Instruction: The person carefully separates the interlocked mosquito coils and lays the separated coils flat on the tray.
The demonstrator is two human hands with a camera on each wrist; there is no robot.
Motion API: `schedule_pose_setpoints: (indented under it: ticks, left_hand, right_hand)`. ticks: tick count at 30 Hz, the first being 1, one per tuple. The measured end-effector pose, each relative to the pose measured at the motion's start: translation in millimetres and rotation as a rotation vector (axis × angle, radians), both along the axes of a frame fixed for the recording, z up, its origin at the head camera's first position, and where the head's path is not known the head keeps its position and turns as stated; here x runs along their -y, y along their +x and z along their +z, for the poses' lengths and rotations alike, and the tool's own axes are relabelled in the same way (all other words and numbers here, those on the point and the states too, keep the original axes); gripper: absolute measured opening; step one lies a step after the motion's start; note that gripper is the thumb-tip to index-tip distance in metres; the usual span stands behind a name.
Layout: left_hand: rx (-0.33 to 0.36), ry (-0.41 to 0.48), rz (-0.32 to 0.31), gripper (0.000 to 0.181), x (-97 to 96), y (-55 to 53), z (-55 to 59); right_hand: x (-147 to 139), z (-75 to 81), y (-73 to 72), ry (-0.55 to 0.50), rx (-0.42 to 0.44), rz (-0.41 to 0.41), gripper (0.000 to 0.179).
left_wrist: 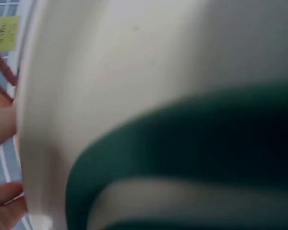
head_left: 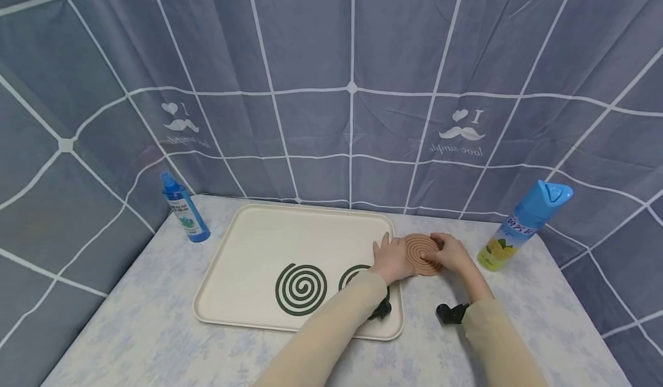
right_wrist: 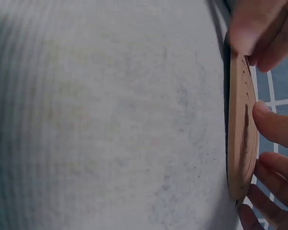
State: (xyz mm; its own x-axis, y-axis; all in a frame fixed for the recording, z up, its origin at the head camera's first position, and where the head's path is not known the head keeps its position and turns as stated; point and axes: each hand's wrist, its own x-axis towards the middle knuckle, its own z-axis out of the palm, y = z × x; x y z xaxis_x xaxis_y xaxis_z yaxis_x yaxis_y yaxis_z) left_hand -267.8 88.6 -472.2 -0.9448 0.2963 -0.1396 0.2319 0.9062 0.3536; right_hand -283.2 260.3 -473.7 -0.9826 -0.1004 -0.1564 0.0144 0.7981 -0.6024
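A round brown mosquito coil (head_left: 422,249) lies between both hands, just right of the tray. My left hand (head_left: 393,258) grips its left edge with the thumb side, the other fingers spread over the tray's rim. On the coil's right, my right hand (head_left: 452,253) holds it, thumb on the spiral face and fingers at the far right edge. Edge-on in the right wrist view, the coil (right_wrist: 239,129) looks thick and roughly level with the tabletop; its underside is hidden. Two dark green coils (head_left: 301,289) rest in the cream tray (head_left: 290,231), one partly covered by the left sleeve.
A blue bottle (head_left: 185,208) stands left of the tray. At the right stands a spray can (head_left: 525,226) with a blue cap and lemon print. A grey checked curtain (head_left: 321,122) hangs behind the pale patterned table (head_left: 217,355). Black wrist cameras (head_left: 452,313) sit on both wrists.
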Motion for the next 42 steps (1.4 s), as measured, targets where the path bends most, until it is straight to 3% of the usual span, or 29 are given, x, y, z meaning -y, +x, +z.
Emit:
schedule_pose_setpoints:
  ticks: [6,9,14,17,22,24,27,32,35,37,42]
  left_hand:
    - [-0.012,-0.069,0.002,0.089,-1.7,0.9,-2.6]
    - [-0.006,-0.048,0.004,0.092,0.2,3.2,0.1]
    - [-0.014,-0.015,-0.024,0.093,3.9,6.4,2.0]
    - [-0.022,0.008,-0.046,0.09,5.6,6.8,1.4]
    - [-0.018,0.097,-0.075,0.084,11.9,5.8,6.0]
    - [-0.023,0.188,-0.08,0.08,15.7,5.2,9.5]
    - [-0.007,0.41,-0.062,0.073,23.8,5.3,15.5]
    - [0.126,0.896,0.035,0.067,42.8,12.2,25.3]
    - [0.213,1.112,0.1,0.059,54.7,20.2,29.0]
    - [0.246,1.208,0.131,0.051,61.6,26.3,30.8]
    - [0.187,1.257,0.192,0.042,74.1,45.6,34.1]
  right_hand:
    - [0.9,-0.3,-0.5,-0.027,-0.002,-0.025,0.066]
    - [-0.2,-1.2,0.5,-0.074,0.008,-0.099,0.06]
    - [-5.5,-1.2,5.5,-0.25,0.055,-0.239,0.058]
    - [-8.9,0.4,8.6,-0.334,0.109,-0.264,0.063]
    - [-8.1,10.8,16.2,-0.389,0.156,-0.265,0.068]
    - [-5.9,17.7,20.1,-0.413,0.147,-0.275,0.068]
    - [-1.0,28.9,25.5,-0.462,0.131,-0.295,0.068]
    - [17.0,46.5,37.4,-0.655,0.132,-0.3,0.07]
    - [34.2,55.0,47.2,-0.835,0.126,-0.294,0.068]
    - [46.9,58.8,53.8,-0.951,0.121,-0.297,0.063]
    - [80.0,61.3,69.5,-1.163,0.094,-0.363,0.036]
